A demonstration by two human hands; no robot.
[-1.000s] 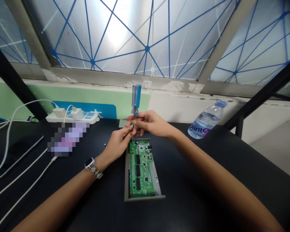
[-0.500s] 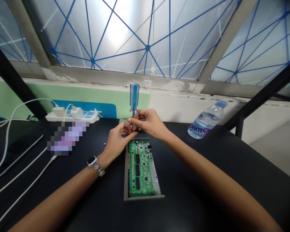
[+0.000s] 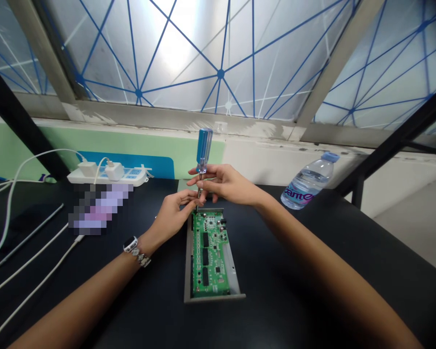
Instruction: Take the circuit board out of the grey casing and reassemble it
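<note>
A screwdriver [image 3: 204, 148] with a blue-and-clear handle stands nearly upright, its top leaning slightly right. My right hand [image 3: 228, 184] pinches its metal shaft just below the handle, other fingers loosely spread. Lower on the shaft, the thumb and fingertips of my left hand [image 3: 172, 213] close around it near the tip. The tip comes down at the far left corner of a green circuit board [image 3: 210, 257]. That board lies in a grey metal tray-like housing [image 3: 188, 281] on the black table. Whether a screw sits under the tip is too small to tell.
A water bottle [image 3: 308, 182] leans at the right. Left of the board lies a blurred-out device [image 3: 101, 208] with a white cable. Behind it is a white power strip [image 3: 107, 177] with plugs. Cables cross the left side; a wall and window close off the back.
The screwdriver has come down to the board's corner and its handle now tilts right. My right fingers have loosened and spread. My left hand has shifted slightly left and down.
</note>
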